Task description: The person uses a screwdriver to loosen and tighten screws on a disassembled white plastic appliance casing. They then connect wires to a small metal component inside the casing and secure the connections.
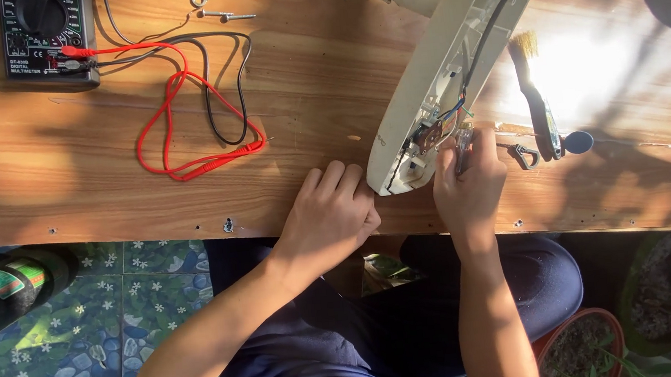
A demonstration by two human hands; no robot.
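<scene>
the left hand lay curled and empty against the near end of the opened cream appliance housing on the wooden table, steadying it, while the right hand pinched a small tool at the wiring — probably the contacts were being worked, needing careful, steady fingers.

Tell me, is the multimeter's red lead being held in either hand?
No, the red lead lies coiled on the wooden table, apart from the left hand, while the right hand is at the cream appliance housing.
</scene>
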